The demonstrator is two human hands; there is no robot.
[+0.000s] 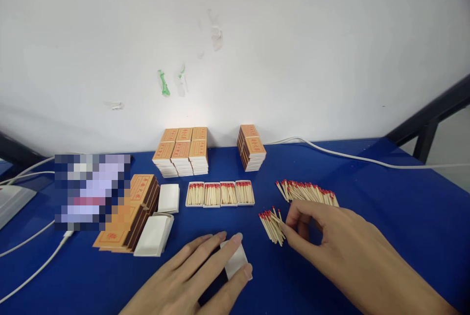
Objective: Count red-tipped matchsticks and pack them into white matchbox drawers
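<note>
On the blue table, an inner matchbox tray (237, 260), white and bare, lies under my left hand (198, 271). The index finger and thumb rest at the tray's edges, steadying it; the other fingers stretch out flat. My right hand (323, 236) pinches matches between thumb and index finger, beside a small heap of red-tipped matches (270, 229); how many it holds is hidden. Behind that hand is a larger row of loose matches (308, 191). Farther back, several trays filled with matches (219, 193) stand side by side, heads pointing away.
Stacked orange matchboxes (181, 151) stand against the wall, with a smaller stack (251, 147) to their right. At left are flat orange sleeves (135, 202) and white trays (152, 234), beside a blurred device (91, 190) with a cable. A white cable (352, 158) runs along the back right.
</note>
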